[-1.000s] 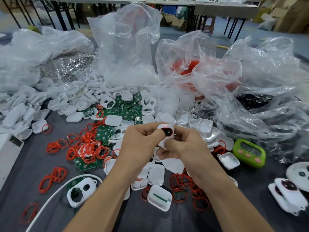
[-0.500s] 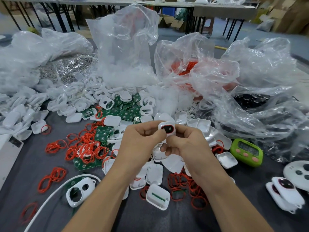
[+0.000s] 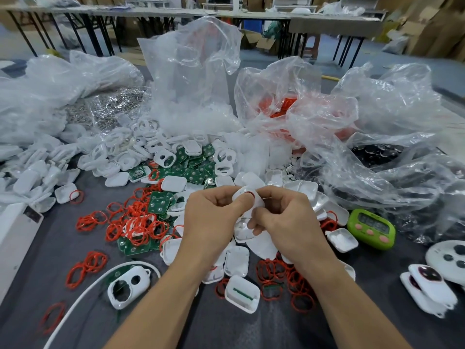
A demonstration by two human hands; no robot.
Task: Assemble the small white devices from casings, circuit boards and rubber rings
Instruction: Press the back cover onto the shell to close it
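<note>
Step, by the look: snapping one casing closed | left hand [image 3: 211, 217] and right hand [image 3: 284, 222] both curled tight on the small white device [image 3: 247, 197], held just above the parts pile [image 3: 236, 259] | next, I'd guess — squeeze evenly, then set aside.

We find bare tabletop [image 3: 57, 250] at near left, between the white box [image 3: 12, 243] and the scattered rubber rings [image 3: 136, 225]. Ahead, heaped casings [image 3: 120, 157], circuit boards [image 3: 193, 172] and plastic bags [image 3: 191, 84] block passage. At right, the green timer [image 3: 371, 229] and finished devices [image 3: 425, 285] obstruct.
</note>
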